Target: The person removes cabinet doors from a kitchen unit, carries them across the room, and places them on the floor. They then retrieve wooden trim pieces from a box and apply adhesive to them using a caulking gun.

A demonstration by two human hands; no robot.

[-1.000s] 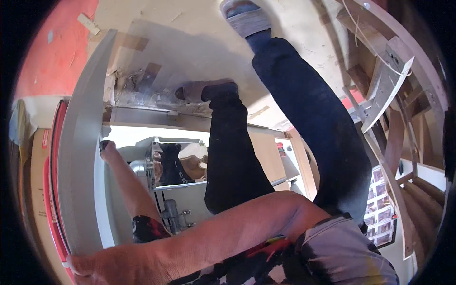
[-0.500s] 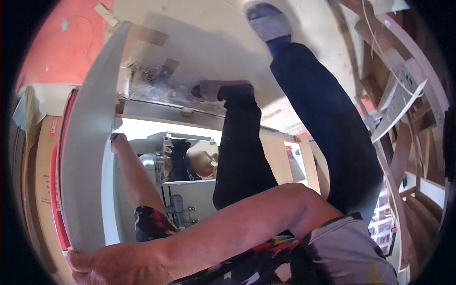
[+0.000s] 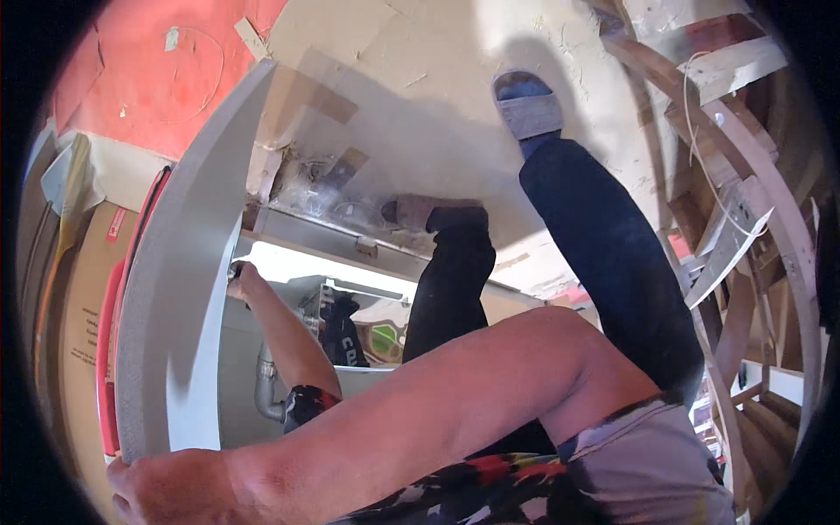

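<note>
A long pale grey panel (image 3: 179, 254) stands on edge at the left and bends with the lens. At its near end, my right hand (image 3: 175, 490) is closed on the edge, the forearm crossing the lower part of the view. My left hand (image 3: 250, 278) reaches to the panel's far inner side. Its fingers are closed round a small dark piece too small to name. Right of the panel is a pale open compartment (image 3: 245, 411) with a bright strip, a grey pipe (image 3: 267, 376) and a shiny reflecting box (image 3: 385, 339). My right forearm hides part of it.
Two legs in dark trousers (image 3: 612, 236) with slippers (image 3: 530, 114) extend over the pale, scuffed floor (image 3: 420, 70). Left of the panel stand a cardboard box (image 3: 87, 324) and a wooden-handled tool (image 3: 66, 227). Timber pieces (image 3: 744, 236) crowd the right side. A red surface (image 3: 157, 79) lies beyond.
The view has shifted, so the floor, legs and panel appear lower and further right. More of the grey pipe shows inside the compartment. Both hands stay at the panel.
</note>
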